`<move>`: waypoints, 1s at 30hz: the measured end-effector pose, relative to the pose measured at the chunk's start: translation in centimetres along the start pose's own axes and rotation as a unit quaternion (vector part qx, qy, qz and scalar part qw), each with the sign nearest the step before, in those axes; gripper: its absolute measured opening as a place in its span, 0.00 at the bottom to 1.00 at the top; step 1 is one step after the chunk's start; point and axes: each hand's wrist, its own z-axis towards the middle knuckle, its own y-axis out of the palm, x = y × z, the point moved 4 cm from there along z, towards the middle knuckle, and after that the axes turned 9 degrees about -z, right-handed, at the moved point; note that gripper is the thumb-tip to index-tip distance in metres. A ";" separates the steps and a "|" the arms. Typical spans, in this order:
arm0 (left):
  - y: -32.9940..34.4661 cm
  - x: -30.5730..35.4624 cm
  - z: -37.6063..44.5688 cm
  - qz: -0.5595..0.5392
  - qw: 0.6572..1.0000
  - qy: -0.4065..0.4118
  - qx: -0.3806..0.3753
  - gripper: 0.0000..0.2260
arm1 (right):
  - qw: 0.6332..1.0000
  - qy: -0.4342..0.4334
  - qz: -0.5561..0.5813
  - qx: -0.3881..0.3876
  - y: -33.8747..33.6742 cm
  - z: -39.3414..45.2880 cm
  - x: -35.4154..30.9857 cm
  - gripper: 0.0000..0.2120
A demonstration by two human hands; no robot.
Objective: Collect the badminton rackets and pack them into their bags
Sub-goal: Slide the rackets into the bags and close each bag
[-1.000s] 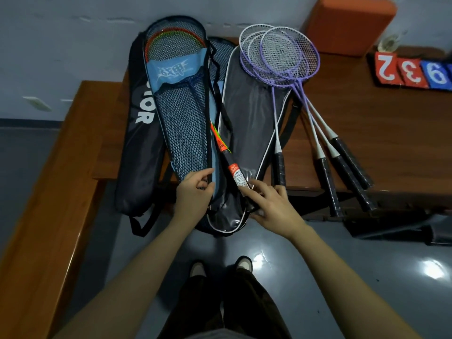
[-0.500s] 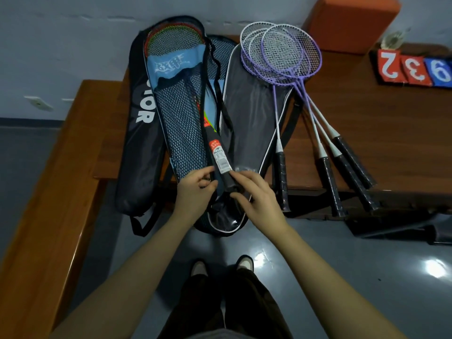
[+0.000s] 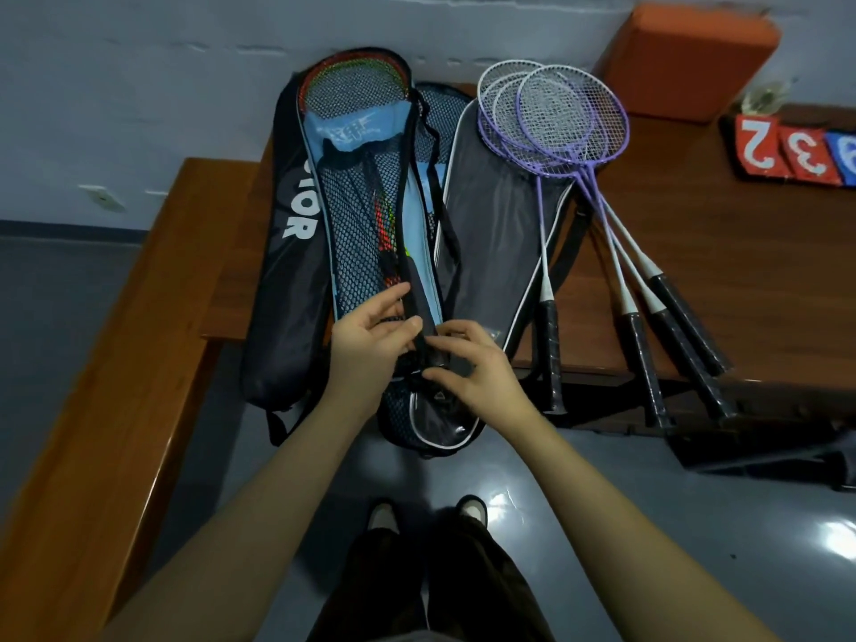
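Note:
An open blue mesh racket bag [image 3: 356,215] lies on the wooden table, holding a red-framed racket [image 3: 354,81] whose head reaches the bag's top. Its black handle [image 3: 419,308] sticks up near the bag's lower end. My left hand [image 3: 370,338] pinches the bag's edge beside the handle. My right hand [image 3: 472,363] curls its fingers round the handle's butt. A grey open bag [image 3: 495,243] lies to the right. Three purple rackets [image 3: 563,118] rest on it and on the table, handles toward me.
A black bag with white letters [image 3: 292,252] lies at the left under the blue one. Behind the rackets stands an orange box [image 3: 690,53]. Number cards [image 3: 796,150] lie at far right. A wooden bench [image 3: 106,386] runs down the left. My shoes [image 3: 426,514] stand on the grey floor.
The red racket has slid deeper into the blue mesh bag; its labelled shaft is now covered. Both hands have closed in around the black handle.

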 end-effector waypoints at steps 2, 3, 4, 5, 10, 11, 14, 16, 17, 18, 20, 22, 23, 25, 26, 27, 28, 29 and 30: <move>-0.3 0.1 -0.1 -0.029 0.999 -0.012 0.011 0.18 | 1.000 0.001 0.021 -0.015 -0.5 0.0 0.1 0.21; -0.4 0.2 -0.1 -0.047 0.999 -0.016 0.015 0.18 | 0.999 0.011 0.044 -0.014 -0.8 -0.1 0.2 0.22; -0.4 0.3 -0.1 -0.060 0.998 -0.019 0.017 0.18 | 0.996 0.031 0.079 -0.010 -1.1 -0.3 0.2 0.22; -0.5 0.4 -0.1 -0.070 0.997 -0.021 0.018 0.18 | 0.991 0.056 0.122 -0.004 -1.2 -0.4 0.1 0.21; -0.8 0.9 -0.2 -0.084 0.996 -0.029 0.016 0.17 | 0.983 0.108 0.149 0.029 -0.3 -0.3 -0.5 0.22; -1.1 1.1 -0.1 -0.079 0.996 -0.027 0.019 0.17 | 0.984 0.115 0.132 0.022 -0.2 -0.1 -0.4 0.26; -1.9 1.6 -0.1 -0.069 0.997 -0.021 0.024 0.17 | 0.951 0.204 0.226 -0.061 0.7 0.2 0.5 0.38; -2.1 1.7 -0.2 -0.071 0.997 -0.018 0.025 0.16 | 0.919 0.237 0.301 -0.093 1.2 0.2 0.6 0.40; -2.3 1.7 -0.3 -0.074 0.997 -0.018 0.028 0.16 | 0.908 0.244 0.327 -0.094 1.3 0.3 0.5 0.38; -2.4 1.7 -0.4 -0.078 0.996 -0.019 0.032 0.16 | 0.896 0.245 0.359 -0.088 1.3 0.4 0.2 0.36; -2.7 1.8 -0.4 -0.084 0.996 -0.020 0.037 0.16 | 0.867 0.246 0.428 -0.074 1.2 0.5 -0.4 0.32; -2.8 2.0 -0.4 -0.071 0.997 -0.013 0.030 0.14 | 0.858 0.238 0.452 -0.061 1.1 0.6 -0.8 0.29; -2.7 2.1 -0.4 -0.056 0.998 -0.008 0.026 0.13 | 0.862 0.231 0.447 -0.054 0.9 0.6 -1.1 0.28; -2.3 2.3 -0.5 -0.026 1.000 -0.001 0.018 0.13 | 0.882 0.219 0.416 -0.038 0.6 0.6 -1.4 0.26; -2.1 2.3 -0.5 -0.017 1.000 0.001 0.014 0.13 | 0.890 0.214 0.401 -0.028 0.4 0.6 -1.6 0.25; -1.9 2.3 -0.4 -0.014 1.000 0.000 0.011 0.13 | 0.895 0.211 0.393 -0.017 0.1 0.6 -1.8 0.24; -1.6 2.4 -0.4 -0.013 1.000 -0.002 0.007 0.13 | 0.899 0.205 0.387 -0.008 -0.2 0.6 -2.1 0.23; -1.3 2.5 -0.3 -0.013 1.000 -0.002 0.004 0.13 | 0.905 0.196 0.378 0.001 -0.6 0.7 -2.4 0.22; -1.0 2.6 -0.2 -0.013 1.000 0.001 0.002 0.12 | 0.912 0.188 0.365 0.011 -0.9 0.9 -2.7 0.21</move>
